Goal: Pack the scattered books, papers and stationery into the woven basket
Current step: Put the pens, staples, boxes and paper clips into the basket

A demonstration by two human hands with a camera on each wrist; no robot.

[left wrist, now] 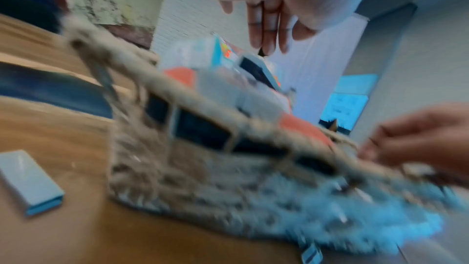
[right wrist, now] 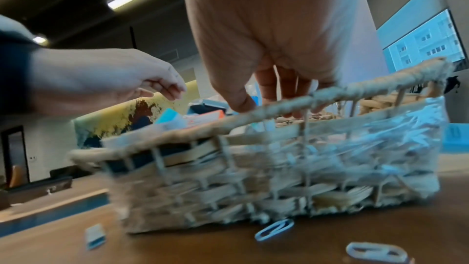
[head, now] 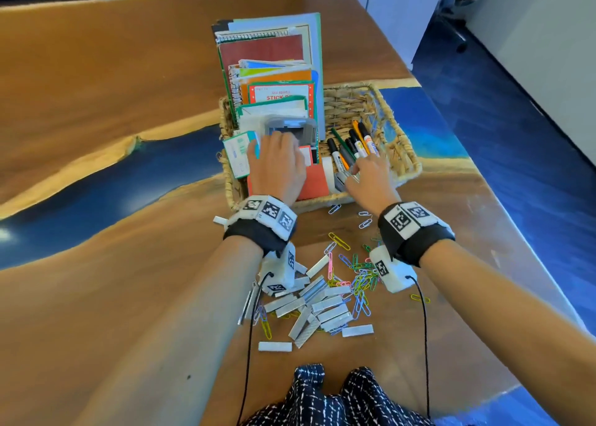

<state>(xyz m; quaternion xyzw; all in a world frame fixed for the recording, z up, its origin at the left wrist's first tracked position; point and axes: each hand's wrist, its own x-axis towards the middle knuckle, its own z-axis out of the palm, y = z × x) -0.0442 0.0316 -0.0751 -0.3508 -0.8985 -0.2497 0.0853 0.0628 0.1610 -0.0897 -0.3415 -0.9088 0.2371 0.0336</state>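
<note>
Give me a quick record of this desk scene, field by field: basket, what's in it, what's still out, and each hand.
container: rectangular woven basket on the wood-and-blue-resin table
upright inside: stack of notebooks and paper pads
lying inside: several marker pens
still on table: silver staple strips, coloured paper clips
left hand: over the basket's left half, fingers on a grey plastic box
right hand: at the near ends of the pens; grip unclear

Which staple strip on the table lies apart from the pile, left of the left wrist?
The lone staple strip at the basket's near-left corner, just beside the left wristband; all other strips lie heaped below the wrists among the paper clips.
</note>
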